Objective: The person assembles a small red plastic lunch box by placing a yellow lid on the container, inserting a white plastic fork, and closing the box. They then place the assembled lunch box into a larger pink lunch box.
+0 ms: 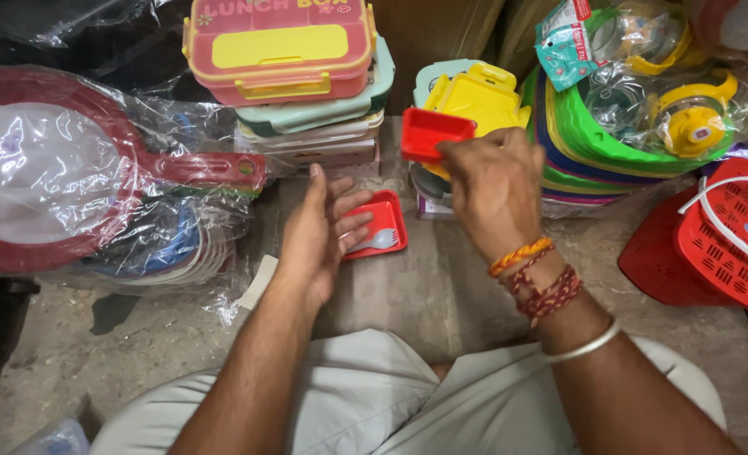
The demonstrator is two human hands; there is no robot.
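the right hand (494, 190) sits in the upper middle of the frame, its fingers closed around one small red tray (435, 133), lifted above the floor in front of a yellow lunch-box part (479, 97). the left hand (319, 232) hovers left of centre with fingers spread loosely and holding nothing, its fingertips touching the edge of a second red tray (381, 223) lying flat on the concrete floor (441, 286). that tray already carries one pale spoon (376, 241); the lifted tray looks empty, so one of the two seems filled and one is not yet set down. counted: two red trays, one spoon. a stack of lunch boxes (302, 76) stands at the upper middle, wrapped red strainers (45, 168) at the left, one red basket (719, 240) at the right.
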